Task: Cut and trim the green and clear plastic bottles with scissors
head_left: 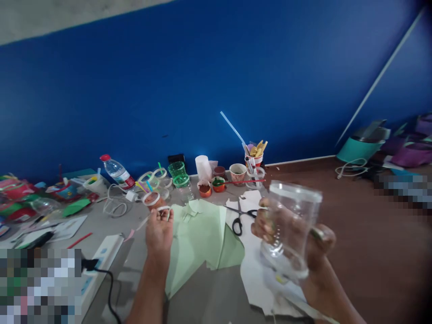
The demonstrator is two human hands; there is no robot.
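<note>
My right hand [315, 240] is wrapped round a clear plastic container [293, 225] with a whitish band at its rim, held up over white paper [251, 274]. Its outline is slightly blurred. My left hand [160, 229] reaches to a small clear cup with a white rim [151, 199], its fingers curled at a pale ring; how firmly they grip is unclear. Between the hands lie pale green paper sheets [199, 234] with torn bits on top. Black-handled scissors [238, 220] rest on the white paper.
Paint cups [204, 189], a green bottle part [178, 174], a white roll [203, 168] and a cup of wooden utensils [254, 157] line the blue wall. A water bottle [118, 172] leans at the left, near a power strip [101, 265] with a black cable.
</note>
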